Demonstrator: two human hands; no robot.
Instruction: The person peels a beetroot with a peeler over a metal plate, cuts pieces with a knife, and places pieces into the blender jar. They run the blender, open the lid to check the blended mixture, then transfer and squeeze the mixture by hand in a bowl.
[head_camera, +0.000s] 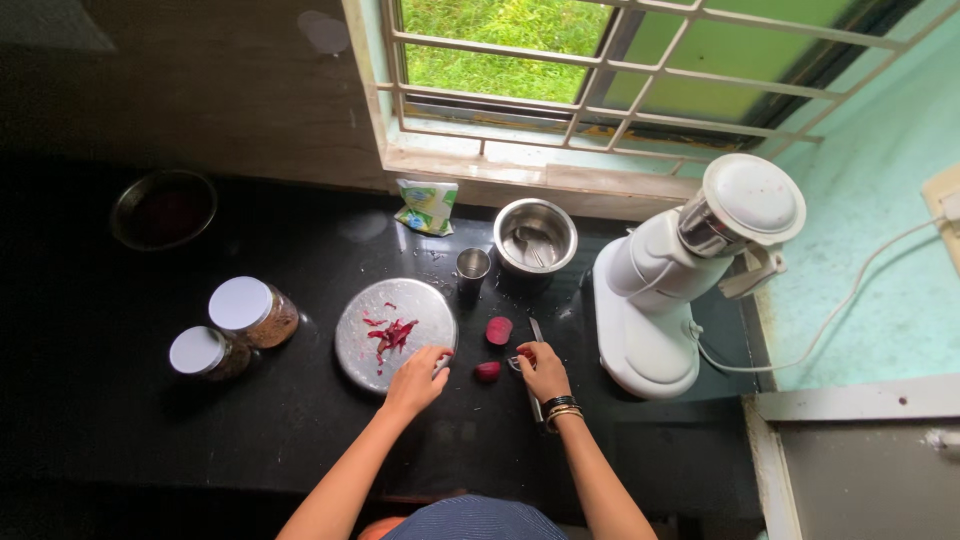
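Note:
My left hand (416, 378) rests at the near right edge of a round steel plate (372, 345) that carries red beetroot peelings (392, 335). Its fingers touch the plate's rim. My right hand (545, 372), with dark bangles on the wrist, is closed around a knife (536, 335) lying on the black counter. Two beetroot pieces lie between the hands: a cut half (499, 330) with its red face up, and a smaller piece (488, 371) closer to me.
A white mixer grinder (672, 290) stands at the right, cord running to the wall. Behind the plate are a small steel cup (473, 266), a steel bowl (536, 238) and a green packet (427, 206). Two white-lidded jars (238, 322) and a dark bowl (165, 209) sit left.

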